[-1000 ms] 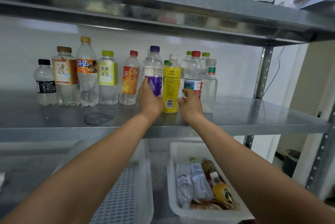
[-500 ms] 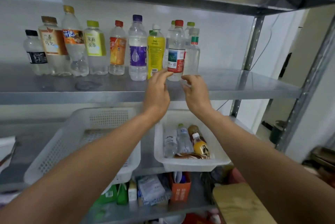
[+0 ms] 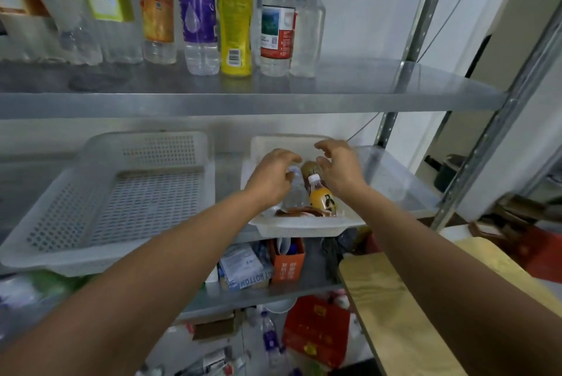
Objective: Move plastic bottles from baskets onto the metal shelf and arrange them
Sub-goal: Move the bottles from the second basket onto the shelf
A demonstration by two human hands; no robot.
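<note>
So both hands hover over the small white plastic basket [image 3: 304,227] on the lower tier: left hand [image 3: 270,176] and right hand [image 3: 339,169] half-open, fingers curled, gripping nothing yet, probably lining up one bottle each. Clear white-capped bottle [image 3: 294,193] and orange juice bottle [image 3: 323,197] lie touching inside. Grey metal shelf [image 3: 365,83] overhead has bare space right of its upright bottle row [image 3: 234,20]; its lip might crowd the lift-out.

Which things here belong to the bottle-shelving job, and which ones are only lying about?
Job: left hand, right hand, right basket with its orange bottle and clear bottle, left basket, metal shelf, row of standing bottles.
Lying about: orange carton, red bag, wooden board.
</note>
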